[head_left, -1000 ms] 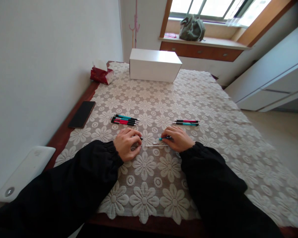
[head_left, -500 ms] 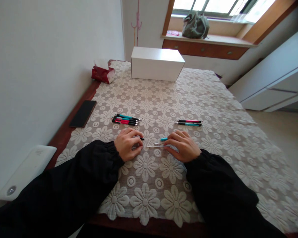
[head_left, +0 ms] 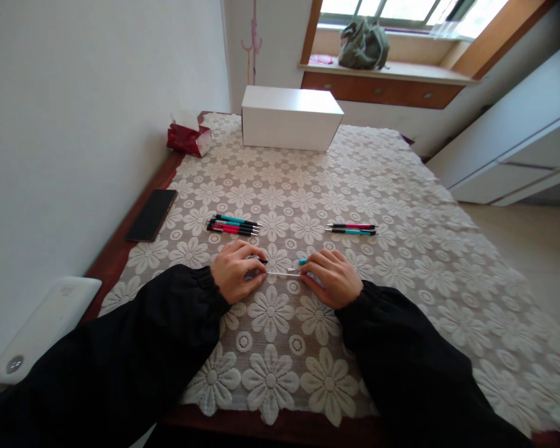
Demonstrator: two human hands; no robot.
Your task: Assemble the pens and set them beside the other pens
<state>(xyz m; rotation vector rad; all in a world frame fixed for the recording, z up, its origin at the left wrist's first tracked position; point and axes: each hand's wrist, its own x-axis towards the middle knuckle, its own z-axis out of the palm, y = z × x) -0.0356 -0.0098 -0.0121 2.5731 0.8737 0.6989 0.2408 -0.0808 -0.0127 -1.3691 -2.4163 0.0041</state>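
My left hand [head_left: 238, 271] is closed, with the dark end of a pen barrel [head_left: 264, 261] poking out past its index finger. A thin white refill rod [head_left: 284, 274] runs sideways between both hands. Its left end meets my left fingertips, while its right end is pinched in my right hand [head_left: 332, 277], which is closed too. Beside the right fingers shows a short teal pen part [head_left: 302, 262], the rest of it covered by the hand. On the cloth just above the rod lies a small white piece [head_left: 290, 269], too small to name.
Several teal, red and black pens [head_left: 233, 225] lie grouped at left, and two more pens [head_left: 351, 229] at right. Along the left edge are a phone [head_left: 152, 215], a red tissue pack [head_left: 189, 139] and a white device [head_left: 46, 326]. A white box [head_left: 289, 121] stands at the back.
My right hand has moved left with the refill rod, whose left end now reaches my left fingertips; before, a gap showed there. The left hand has stayed about in place.
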